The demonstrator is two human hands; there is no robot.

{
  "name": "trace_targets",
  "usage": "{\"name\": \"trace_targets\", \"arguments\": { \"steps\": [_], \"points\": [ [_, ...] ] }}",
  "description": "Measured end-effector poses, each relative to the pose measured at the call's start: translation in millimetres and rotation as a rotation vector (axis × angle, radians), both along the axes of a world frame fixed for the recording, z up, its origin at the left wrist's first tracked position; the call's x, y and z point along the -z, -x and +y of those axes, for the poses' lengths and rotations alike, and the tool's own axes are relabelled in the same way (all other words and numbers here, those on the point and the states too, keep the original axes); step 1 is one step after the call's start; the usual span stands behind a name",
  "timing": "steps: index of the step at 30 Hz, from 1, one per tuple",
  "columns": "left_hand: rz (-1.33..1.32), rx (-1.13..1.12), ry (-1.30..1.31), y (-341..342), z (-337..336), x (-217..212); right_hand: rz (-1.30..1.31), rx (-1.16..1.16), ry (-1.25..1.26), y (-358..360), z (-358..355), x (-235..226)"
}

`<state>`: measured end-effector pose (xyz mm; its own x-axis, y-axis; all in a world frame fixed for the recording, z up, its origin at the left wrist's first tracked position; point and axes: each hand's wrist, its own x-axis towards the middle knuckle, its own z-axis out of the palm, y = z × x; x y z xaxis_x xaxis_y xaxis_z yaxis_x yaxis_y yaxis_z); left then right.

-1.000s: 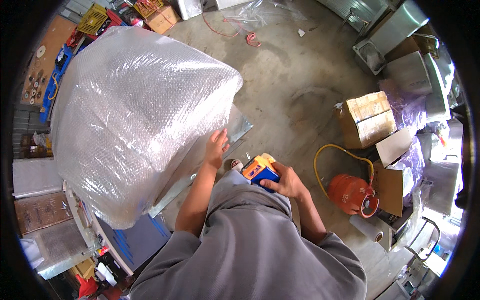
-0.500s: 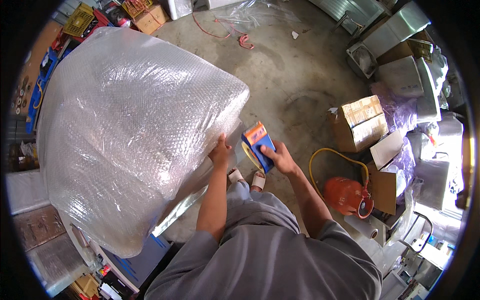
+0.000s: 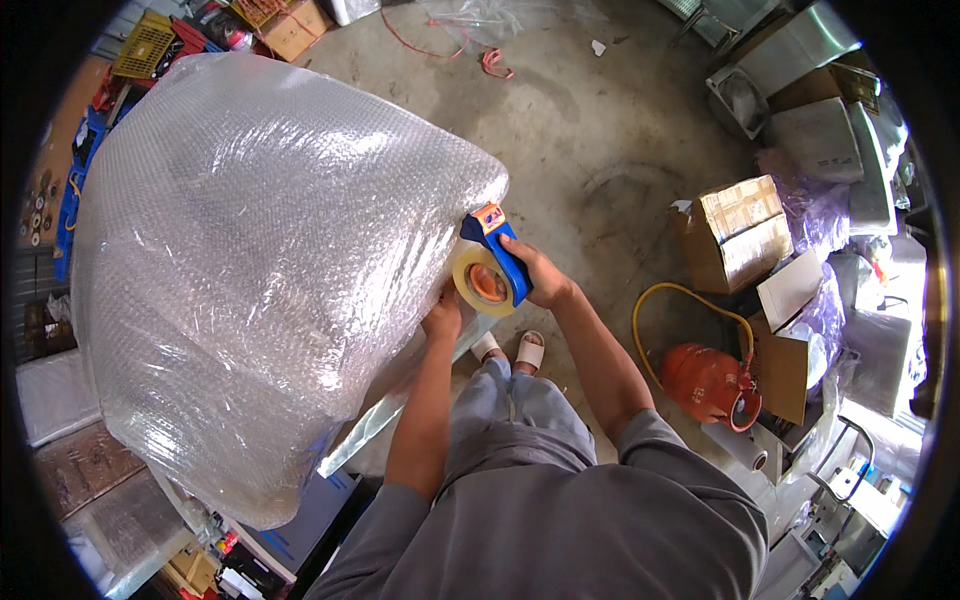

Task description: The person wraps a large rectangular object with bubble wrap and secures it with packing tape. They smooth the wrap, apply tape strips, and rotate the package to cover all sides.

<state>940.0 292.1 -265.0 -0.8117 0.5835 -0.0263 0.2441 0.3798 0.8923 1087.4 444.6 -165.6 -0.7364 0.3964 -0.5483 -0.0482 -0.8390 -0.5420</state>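
Note:
A large bulky object wrapped in clear bubble wrap fills the left side. My left hand is at its near right edge, closed on the wrap, with the fingertips partly hidden. In my right hand is a blue tape dispenser with an orange top, gripped by its handle. A roll of clear tape sits in the dispenser, its side turned toward me. The dispenser's head is right against or very near the wrap's edge, just above my left hand; whether it touches, I cannot tell.
On the right stand a cardboard box, an orange gas cylinder with a yellow hose, and an open carton. Red strapping lies on the concrete floor. Wrapped packages stand at the lower left.
My right hand has moved up and left with the dispenser, bringing its head to the wrap's edge. The dispenser has turned, so the tape roll's side shows. My left hand stays at the edge.

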Motion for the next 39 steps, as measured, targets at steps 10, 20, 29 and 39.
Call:
{"name": "trace_targets", "arguments": {
  "steps": [10,20,29,39],
  "points": [
    [-0.240,0.166,0.387,6.5,-56.6,-64.7,-0.035,-0.125,0.187,2.6,4.2,-10.6],
    [0.074,0.453,0.369,-38.7,-116.4,-228.3,0.175,-0.193,0.416,25.8,-90.1,61.0],
    [0.756,1.133,0.560,-29.3,-32.3,-223.7,0.342,-0.053,0.590,45.9,-153.1,56.2],
    [1.855,1.561,1.429,27.7,0.9,-170.1,0.111,-0.239,0.459,22.5,-183.3,53.4]
  ]
}}
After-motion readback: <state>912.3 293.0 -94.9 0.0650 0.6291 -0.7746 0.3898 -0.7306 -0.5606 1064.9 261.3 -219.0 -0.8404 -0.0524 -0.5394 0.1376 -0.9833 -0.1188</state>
